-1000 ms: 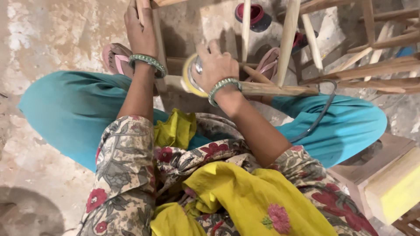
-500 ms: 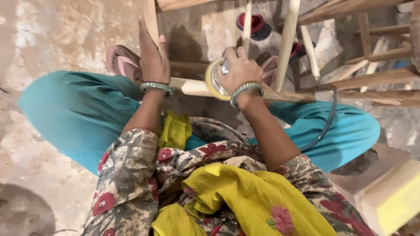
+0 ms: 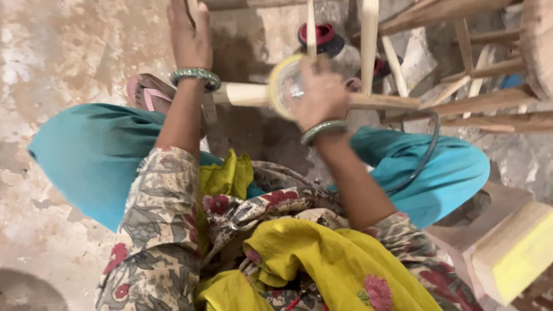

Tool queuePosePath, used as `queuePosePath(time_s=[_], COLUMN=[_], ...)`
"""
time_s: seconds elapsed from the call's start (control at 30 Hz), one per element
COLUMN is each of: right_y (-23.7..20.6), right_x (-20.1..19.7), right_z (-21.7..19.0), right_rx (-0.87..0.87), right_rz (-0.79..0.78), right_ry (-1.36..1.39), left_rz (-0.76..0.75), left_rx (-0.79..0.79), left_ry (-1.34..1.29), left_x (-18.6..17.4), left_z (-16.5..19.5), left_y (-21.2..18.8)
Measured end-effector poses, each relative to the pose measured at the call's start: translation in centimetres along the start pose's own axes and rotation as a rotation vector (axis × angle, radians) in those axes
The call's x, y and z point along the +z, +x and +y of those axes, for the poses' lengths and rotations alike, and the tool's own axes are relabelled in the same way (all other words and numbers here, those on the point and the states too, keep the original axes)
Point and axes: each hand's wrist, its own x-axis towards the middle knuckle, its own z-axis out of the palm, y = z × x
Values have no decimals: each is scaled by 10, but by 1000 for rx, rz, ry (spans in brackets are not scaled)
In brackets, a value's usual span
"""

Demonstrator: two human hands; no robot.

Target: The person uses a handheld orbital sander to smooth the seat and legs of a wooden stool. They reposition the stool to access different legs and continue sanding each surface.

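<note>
On the stained concrete floor (image 3: 52, 69) a person sits cross-legged in teal trousers, with a bare wooden frame of rails and spindles lying across the lap and running off toward the right edge. The right hand (image 3: 322, 95) is closed around a roll of yellowish tape (image 3: 283, 86), pressing it against the pale round rail (image 3: 247, 94) that crosses in front of the knees. The left hand (image 3: 189, 31) is raised near the top edge, fingers together and wrapped on an upright wooden piece that is mostly out of frame; what exactly it grips cannot be made out.

Judging by how things lie, the work looks to be in its early or middle part: the rail beside the roll shows plain wood, and no finished band of tape is clearly visible on any spindle (image 3: 368, 40). Whether tape already sits under the right hand is hidden by the hand itself.

The right hand and roll are blurred, so the tape's loose end cannot be seen. A dark cable (image 3: 429, 151) loops over the right knee, with both of its ends out of sight. A red-capped container (image 3: 320, 35) stands behind the spindles, half covered. A yellow-faced block (image 3: 515, 250) lies near the lower right corner, cut off by the edge.
</note>
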Motion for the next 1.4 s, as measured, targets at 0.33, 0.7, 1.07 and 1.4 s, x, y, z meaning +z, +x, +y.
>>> queuePosePath(time_s=[0.33, 0.7, 1.07, 1.4], right_y=[-55, -38, -57, -58], right_x=[10, 20, 3, 25], right_z=[6, -21, 99, 4], right_rx=[-19, 14, 444, 42], right_rz=[63, -106, 116, 44], right_ry=[82, 109, -57, 204], left_rz=[35, 10, 15, -46], left_rx=[68, 24, -33, 77], left_ry=[-73, -71, -83, -124], left_x=[7, -7, -8, -21], left_z=[3, 5, 10, -10], left_y=[-16, -16, -17, -17])
